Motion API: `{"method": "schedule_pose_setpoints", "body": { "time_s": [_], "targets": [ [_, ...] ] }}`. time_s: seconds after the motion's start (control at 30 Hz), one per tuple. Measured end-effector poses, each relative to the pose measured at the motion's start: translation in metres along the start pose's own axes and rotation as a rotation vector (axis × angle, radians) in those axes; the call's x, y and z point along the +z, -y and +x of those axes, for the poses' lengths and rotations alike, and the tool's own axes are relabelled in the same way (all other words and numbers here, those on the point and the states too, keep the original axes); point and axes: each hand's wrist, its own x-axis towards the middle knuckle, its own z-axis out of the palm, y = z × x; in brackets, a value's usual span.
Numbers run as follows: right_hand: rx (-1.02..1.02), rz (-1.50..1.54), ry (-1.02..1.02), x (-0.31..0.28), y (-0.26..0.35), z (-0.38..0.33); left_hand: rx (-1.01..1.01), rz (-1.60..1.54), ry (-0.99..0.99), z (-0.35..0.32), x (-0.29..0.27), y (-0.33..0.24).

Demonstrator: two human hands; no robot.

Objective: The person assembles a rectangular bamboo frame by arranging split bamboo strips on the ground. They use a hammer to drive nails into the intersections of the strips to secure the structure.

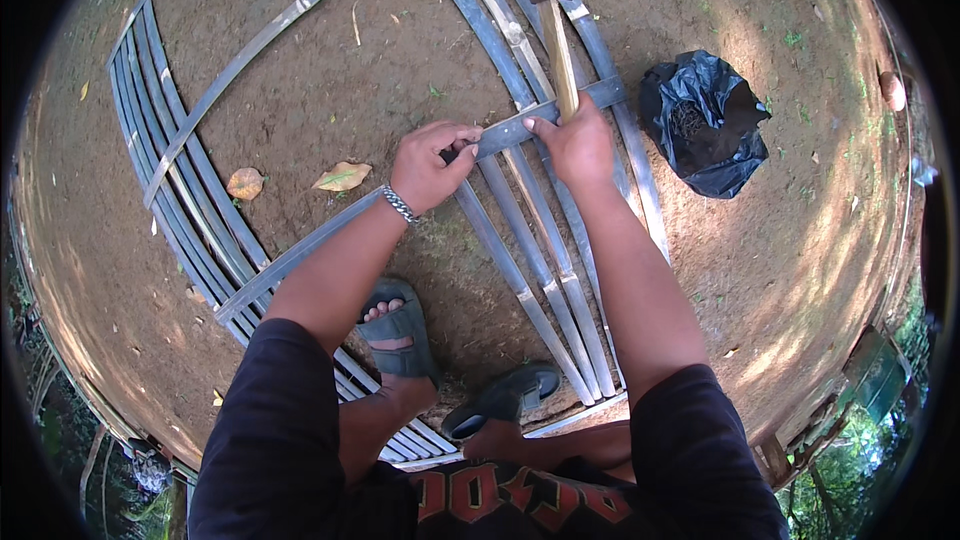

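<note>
Scuffed grey-blue slatted frame [506, 132], far end cut off, hammer [557, 45] clasped by right hand [580, 146], left hand [424, 166] curled inward, any hold unclear.

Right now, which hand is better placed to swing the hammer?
Likely the right hand: it holds the hammer by its wooden handle. The left hand, fingers curled, is at the flat crosspiece, away from the hammer.

Black shirt [375, 505], loose short sleeves [268, 430] ending near elbows; red lettering [465, 495] edged in lighter tone across front; silver chain-link bracelet [401, 204] behind left hand [428, 165]; dark open-toed sandals [408, 325], broad straps, toes showing on left foot
</note>
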Motion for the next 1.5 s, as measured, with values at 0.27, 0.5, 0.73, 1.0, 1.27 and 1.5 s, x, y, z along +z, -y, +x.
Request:
{"method": "schedule_pose_setpoints", "body": {
  "time_s": [0.27,0.5,0.73,1.0,1.27,1.5],
  "targets": [
    [0.010,0.008,0.031,-0.003,0.001,0.001,0.019,0.112,0.054,-0.007,-0.008,0.002],
    [0.012,0.014,0.053,-0.005,0.002,0.000,-0.024,0.154,0.008,-0.003,-0.001,0.001],
    [0.003,0.012,0.056,-0.008,0.001,-0.001,-0.042,0.141,0.019,-0.002,0.003,0.001],
    [-0.048,0.021,-0.021,0.001,-0.007,0.000,-0.015,0.166,0.019,-0.004,0.002,0.003],
    [-0.052,-0.010,-0.040,0.004,-0.012,0.000,0.098,0.199,0.001,-0.002,0.004,0.002],
    [-0.087,0.028,-0.062,0.004,-0.010,-0.002,0.151,0.240,-0.030,-0.003,0.007,0.004]
  ]
}}
